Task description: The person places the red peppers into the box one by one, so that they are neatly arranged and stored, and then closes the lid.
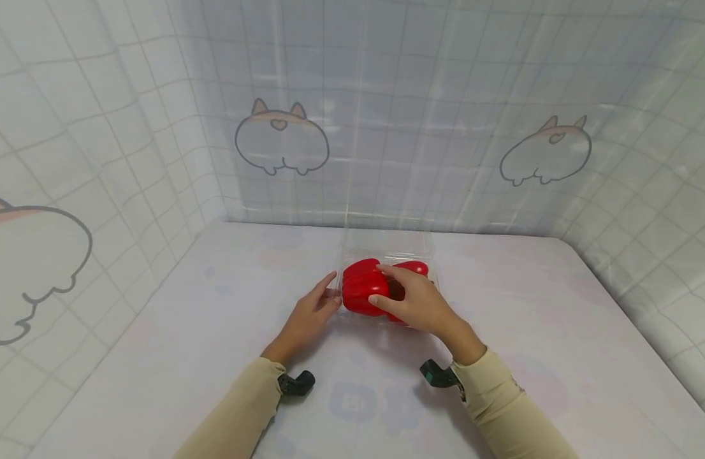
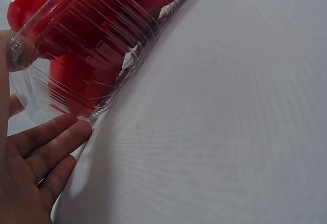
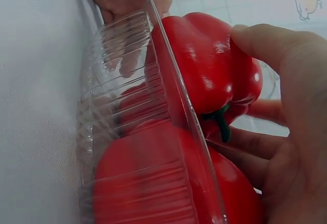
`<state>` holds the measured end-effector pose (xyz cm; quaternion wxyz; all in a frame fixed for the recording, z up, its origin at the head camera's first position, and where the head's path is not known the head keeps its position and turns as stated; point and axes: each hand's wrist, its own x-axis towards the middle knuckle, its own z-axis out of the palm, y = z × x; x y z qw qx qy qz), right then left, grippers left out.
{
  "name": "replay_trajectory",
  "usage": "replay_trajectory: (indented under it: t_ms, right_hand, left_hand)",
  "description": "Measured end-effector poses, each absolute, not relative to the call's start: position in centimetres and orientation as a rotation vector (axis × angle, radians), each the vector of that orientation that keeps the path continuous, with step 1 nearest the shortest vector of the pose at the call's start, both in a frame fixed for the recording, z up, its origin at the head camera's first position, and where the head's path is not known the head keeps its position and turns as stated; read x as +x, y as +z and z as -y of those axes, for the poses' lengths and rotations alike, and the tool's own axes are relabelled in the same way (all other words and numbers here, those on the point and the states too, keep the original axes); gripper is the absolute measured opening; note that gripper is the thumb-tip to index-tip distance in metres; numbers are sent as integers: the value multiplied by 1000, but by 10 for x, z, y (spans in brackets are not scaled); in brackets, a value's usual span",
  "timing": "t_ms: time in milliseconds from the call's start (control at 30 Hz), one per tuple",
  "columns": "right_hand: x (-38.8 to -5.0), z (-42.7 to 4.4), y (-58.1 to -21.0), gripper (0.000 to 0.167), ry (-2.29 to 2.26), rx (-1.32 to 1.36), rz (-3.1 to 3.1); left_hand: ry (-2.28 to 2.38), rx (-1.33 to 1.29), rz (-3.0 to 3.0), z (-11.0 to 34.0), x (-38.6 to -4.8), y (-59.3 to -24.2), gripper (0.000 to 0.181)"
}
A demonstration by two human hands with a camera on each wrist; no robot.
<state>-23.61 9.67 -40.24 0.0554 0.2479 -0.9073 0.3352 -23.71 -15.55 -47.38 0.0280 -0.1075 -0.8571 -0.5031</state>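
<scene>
A red bell pepper (image 1: 361,287) with a green stem sits high at the left end of a clear plastic clamshell box (image 2: 110,35). My right hand (image 1: 422,305) grips this pepper, thumb on one side and fingers round the other. In the right wrist view, another red bell pepper (image 3: 138,178) lies lower inside the box, seen through its ribbed wall. More red shows at the box's back right, partly hidden by the right hand. Against the box's left side, my left hand (image 1: 308,319) touches the plastic with fairly straight fingers.
The box's clear lid (image 1: 387,242) stands open behind it, towards the back wall (image 1: 387,127). A white table (image 1: 215,357) lies under everything, with grid-patterned sheeting around its sides and back. A dark wrist camera (image 1: 297,383) sits on each forearm.
</scene>
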Motion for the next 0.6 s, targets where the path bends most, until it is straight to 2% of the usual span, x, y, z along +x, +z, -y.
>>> replay_trajectory:
  t_ms: [267,600]
  right_hand:
    - [-236,-93,-407,66,905,827,2748]
    - [-237,-91,-405,66,805,788,2785]
  left_hand:
    - [-1559,-300,2675,156,-235,-473,65]
    - [-1534,-314,2690,156,-235,-470,57]
